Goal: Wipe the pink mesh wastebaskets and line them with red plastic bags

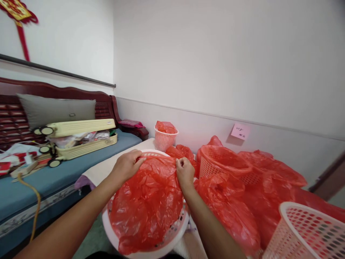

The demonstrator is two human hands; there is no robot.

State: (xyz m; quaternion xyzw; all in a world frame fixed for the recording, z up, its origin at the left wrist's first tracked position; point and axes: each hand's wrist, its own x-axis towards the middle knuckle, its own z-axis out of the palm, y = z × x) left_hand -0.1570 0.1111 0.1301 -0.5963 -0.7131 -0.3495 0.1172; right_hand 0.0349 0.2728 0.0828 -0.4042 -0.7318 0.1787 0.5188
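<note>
Faces wall (215, 54) and tabletop (107, 163), with a bagged pink basket (162, 141) near the far-left corner. Pinches red bag (148, 201) over white basket (110, 226), in left grip (128, 164) and right grip (185, 174).

Glossy, crinkled plastic bag (151, 194), smooth plastic basket (111, 233), polished wooden bench back (64, 92), matt cloth cushion (58, 110).

The plastic bag (148, 201) is a translucent red, glossed with whitish highlights; the basket (108, 225) under it is pale pinkish white, patterned with holes; the far basket (162, 141) is light pink with a fine grid; the sticky note (240, 131) is pink with dark handwriting; the suitcase (86, 127) is creamy yellow; the pillow (59, 109) grey; the sofa seat (125, 138) dusty blue; the carved sofa back (106, 108) dark reddish brown; the wall ornament (21, 13) red and gold.
</note>
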